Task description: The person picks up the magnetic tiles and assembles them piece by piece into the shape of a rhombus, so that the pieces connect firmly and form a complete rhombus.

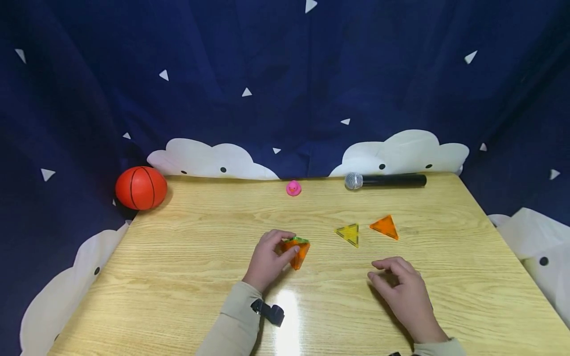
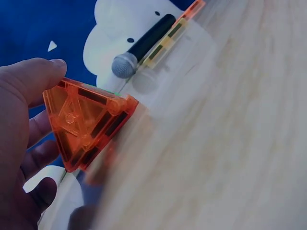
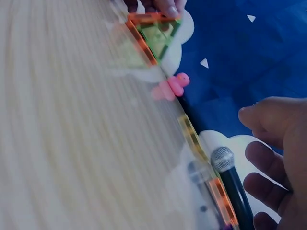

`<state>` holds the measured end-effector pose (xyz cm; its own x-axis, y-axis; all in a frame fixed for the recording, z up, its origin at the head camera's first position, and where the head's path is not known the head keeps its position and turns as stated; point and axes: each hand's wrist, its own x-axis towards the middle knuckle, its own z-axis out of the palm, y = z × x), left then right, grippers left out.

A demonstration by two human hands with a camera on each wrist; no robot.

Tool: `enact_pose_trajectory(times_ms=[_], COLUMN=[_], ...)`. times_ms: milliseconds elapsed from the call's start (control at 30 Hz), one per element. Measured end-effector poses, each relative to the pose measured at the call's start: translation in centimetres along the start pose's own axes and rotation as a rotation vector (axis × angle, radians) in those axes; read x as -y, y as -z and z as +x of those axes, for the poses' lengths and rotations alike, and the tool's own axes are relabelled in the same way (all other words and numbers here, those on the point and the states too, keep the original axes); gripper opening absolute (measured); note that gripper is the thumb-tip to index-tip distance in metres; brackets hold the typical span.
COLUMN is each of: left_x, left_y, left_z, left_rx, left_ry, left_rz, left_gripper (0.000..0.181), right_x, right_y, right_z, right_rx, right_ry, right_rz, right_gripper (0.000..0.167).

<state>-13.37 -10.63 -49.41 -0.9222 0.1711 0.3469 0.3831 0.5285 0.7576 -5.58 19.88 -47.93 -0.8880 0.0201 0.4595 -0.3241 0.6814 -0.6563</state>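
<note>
Near the middle of the table, my left hand [image 1: 269,258] pinches a small construction of translucent triangular tiles [image 1: 301,253] between thumb and fingers. Orange tiles [image 2: 79,122] face the left wrist camera, and a green tile [image 3: 158,39] shows on another side in the right wrist view. My right hand [image 1: 403,291] hovers over the right part of the table with loosely bent fingers, and nothing is between them. Beyond it lie a yellow triangular tile [image 1: 350,234] and a loose orange triangular tile [image 1: 386,227], both flat on the wood.
At the back edge sit a pink rubber duck [image 1: 293,188] and a black microphone [image 1: 392,181] with a silver head. A red ball [image 1: 141,188] rests at the back left corner. A dark blue curtain [image 1: 285,74] with white clouds surrounds the wooden table [image 1: 200,222].
</note>
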Motion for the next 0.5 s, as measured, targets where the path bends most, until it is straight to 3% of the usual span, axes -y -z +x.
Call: enact_pose_trajectory(times_ms=[233,500], left_x=[0.5,1.2], left_y=[0.4,0.6], left_z=[0.2,0.4], left_rx=[-0.077,-0.217], left_ry=[0.042,0.086], left_rz=[-0.015,0.016], left_gripper=[0.027,0.027], right_x=[-1.0,-2.3], right_y=[1.7,3.4], right_z=[-0.2,-0.5], right_rx=[-0.002,-0.022], right_ry=[-0.031,-0.107], right_rz=[-0.023,-0.117], right_gripper=[0.027,0.028])
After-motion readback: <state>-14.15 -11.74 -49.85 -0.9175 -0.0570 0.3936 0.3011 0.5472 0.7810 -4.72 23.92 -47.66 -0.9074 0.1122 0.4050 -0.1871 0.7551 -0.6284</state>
